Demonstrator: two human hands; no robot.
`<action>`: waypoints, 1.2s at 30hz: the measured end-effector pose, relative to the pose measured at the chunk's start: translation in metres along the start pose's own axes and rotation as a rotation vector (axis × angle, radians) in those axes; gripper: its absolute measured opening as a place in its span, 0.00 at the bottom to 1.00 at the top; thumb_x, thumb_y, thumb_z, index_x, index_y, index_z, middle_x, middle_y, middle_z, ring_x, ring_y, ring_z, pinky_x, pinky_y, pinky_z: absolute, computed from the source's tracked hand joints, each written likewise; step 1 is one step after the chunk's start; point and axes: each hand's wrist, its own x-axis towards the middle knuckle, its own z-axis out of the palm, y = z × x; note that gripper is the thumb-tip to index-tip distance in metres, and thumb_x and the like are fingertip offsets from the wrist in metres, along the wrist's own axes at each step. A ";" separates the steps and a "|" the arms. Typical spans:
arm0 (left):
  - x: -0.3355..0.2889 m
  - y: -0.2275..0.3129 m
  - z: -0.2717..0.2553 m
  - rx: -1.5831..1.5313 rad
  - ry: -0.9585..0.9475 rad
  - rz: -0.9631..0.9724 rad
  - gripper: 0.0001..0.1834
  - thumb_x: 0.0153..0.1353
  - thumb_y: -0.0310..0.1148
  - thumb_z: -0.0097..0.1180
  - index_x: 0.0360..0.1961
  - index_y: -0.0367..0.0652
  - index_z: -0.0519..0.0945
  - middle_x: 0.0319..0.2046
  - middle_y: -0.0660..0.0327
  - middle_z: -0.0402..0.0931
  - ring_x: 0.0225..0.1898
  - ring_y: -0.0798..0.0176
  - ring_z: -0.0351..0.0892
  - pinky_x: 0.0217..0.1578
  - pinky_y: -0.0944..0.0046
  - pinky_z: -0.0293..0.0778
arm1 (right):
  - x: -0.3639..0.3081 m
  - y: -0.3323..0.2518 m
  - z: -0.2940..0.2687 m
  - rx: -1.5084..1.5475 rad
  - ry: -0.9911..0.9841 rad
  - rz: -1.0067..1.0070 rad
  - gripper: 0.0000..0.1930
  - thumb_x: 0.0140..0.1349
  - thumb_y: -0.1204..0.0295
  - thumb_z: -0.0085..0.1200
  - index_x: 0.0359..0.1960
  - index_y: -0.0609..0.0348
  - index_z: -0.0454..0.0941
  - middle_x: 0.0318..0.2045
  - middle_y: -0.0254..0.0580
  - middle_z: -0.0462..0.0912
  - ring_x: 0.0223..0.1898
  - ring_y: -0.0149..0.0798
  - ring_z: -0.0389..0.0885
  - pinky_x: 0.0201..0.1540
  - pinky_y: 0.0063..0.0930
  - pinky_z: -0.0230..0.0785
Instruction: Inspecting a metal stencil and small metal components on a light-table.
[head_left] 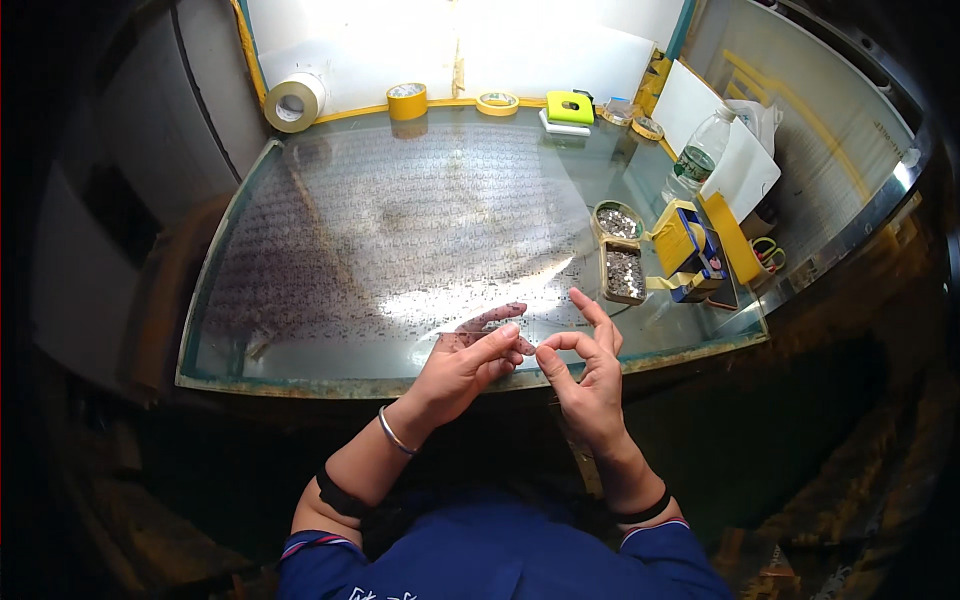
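Observation:
My left hand (465, 362) is closed in a pinch, thumb on top, on a thin clear sheet (478, 333). Its fingers show through that sheet with dark specks over them. The sheet's full outline is hard to make out. Close on the right, my right hand (588, 375) brings thumb and index finger together by the left fingertips, other fingers raised. Whatever lies in that pinch is too small to name. Beyond both hands, a large area of small dark marks in rows (400, 220) covers the glass tabletop (300, 365).
On the right stand a round tin (619, 207) and a rectangular tin (603, 270) of small silvery pieces, a blue-and-yellow tape dispenser (690, 280) and a plastic bottle (708, 145). Tape rolls (407, 103) and a lime-green hole punch (570, 106) line the back edge.

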 end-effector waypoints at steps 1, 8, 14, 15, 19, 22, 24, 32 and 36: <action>0.000 0.000 0.001 0.000 0.001 -0.001 0.19 0.64 0.32 0.49 0.55 0.38 0.68 0.33 0.62 0.76 0.35 0.73 0.73 0.37 0.73 0.71 | 0.000 0.000 0.000 -0.009 -0.003 0.001 0.04 0.51 0.71 0.62 0.29 0.54 0.81 0.60 0.49 0.62 0.62 0.49 0.52 0.62 0.40 0.43; 0.000 0.000 0.000 0.008 -0.006 0.001 0.19 0.64 0.32 0.49 0.55 0.38 0.68 0.34 0.62 0.76 0.35 0.73 0.73 0.38 0.73 0.71 | 0.000 0.005 0.001 -0.036 -0.010 -0.001 0.04 0.51 0.71 0.62 0.29 0.53 0.81 0.59 0.48 0.63 0.61 0.49 0.53 0.62 0.40 0.44; 0.000 0.000 0.001 -0.005 -0.010 0.005 0.19 0.64 0.32 0.49 0.55 0.38 0.68 0.33 0.62 0.75 0.35 0.73 0.73 0.38 0.73 0.70 | 0.000 0.004 0.001 -0.042 0.004 -0.002 0.04 0.51 0.71 0.62 0.28 0.53 0.81 0.58 0.48 0.64 0.60 0.49 0.54 0.61 0.40 0.44; 0.000 0.000 0.000 -0.009 -0.014 0.005 0.19 0.64 0.32 0.49 0.55 0.38 0.68 0.33 0.62 0.76 0.35 0.73 0.73 0.38 0.73 0.70 | 0.000 0.004 0.002 -0.055 0.005 -0.008 0.04 0.51 0.71 0.61 0.27 0.54 0.80 0.58 0.49 0.64 0.60 0.49 0.54 0.61 0.40 0.44; 0.001 -0.002 -0.002 -0.016 -0.006 0.004 0.19 0.64 0.31 0.49 0.55 0.38 0.68 0.34 0.62 0.76 0.35 0.73 0.73 0.38 0.73 0.70 | 0.000 -0.001 0.004 -0.228 0.032 -0.099 0.08 0.50 0.71 0.62 0.29 0.57 0.76 0.59 0.54 0.59 0.60 0.50 0.52 0.61 0.41 0.44; 0.001 -0.002 0.000 -0.001 -0.005 0.007 0.19 0.64 0.30 0.47 0.56 0.36 0.67 0.34 0.60 0.75 0.36 0.71 0.72 0.39 0.71 0.70 | -0.002 0.005 0.010 -0.149 0.190 -0.128 0.16 0.49 0.71 0.62 0.35 0.58 0.68 0.59 0.57 0.54 0.60 0.50 0.51 0.61 0.40 0.44; 0.001 -0.001 -0.001 0.007 -0.008 0.013 0.18 0.65 0.29 0.46 0.55 0.36 0.67 0.35 0.58 0.75 0.36 0.71 0.72 0.40 0.69 0.70 | -0.001 0.010 0.010 -0.034 0.282 -0.097 0.20 0.49 0.71 0.63 0.38 0.59 0.63 0.58 0.56 0.52 0.60 0.48 0.51 0.60 0.40 0.44; 0.000 0.001 0.004 -0.047 -0.004 0.048 0.15 0.65 0.30 0.45 0.52 0.39 0.69 0.47 0.50 0.73 0.46 0.62 0.74 0.47 0.63 0.71 | 0.002 0.026 -0.019 0.743 -0.073 0.395 0.09 0.64 0.67 0.46 0.36 0.62 0.70 0.25 0.37 0.75 0.26 0.25 0.73 0.26 0.14 0.63; 0.001 0.002 0.005 -0.050 -0.004 0.055 0.15 0.65 0.29 0.45 0.52 0.38 0.69 0.51 0.49 0.71 0.51 0.58 0.72 0.51 0.59 0.70 | 0.012 0.015 0.002 0.659 -0.373 0.460 0.09 0.64 0.68 0.48 0.36 0.63 0.75 0.24 0.35 0.77 0.23 0.23 0.72 0.25 0.16 0.65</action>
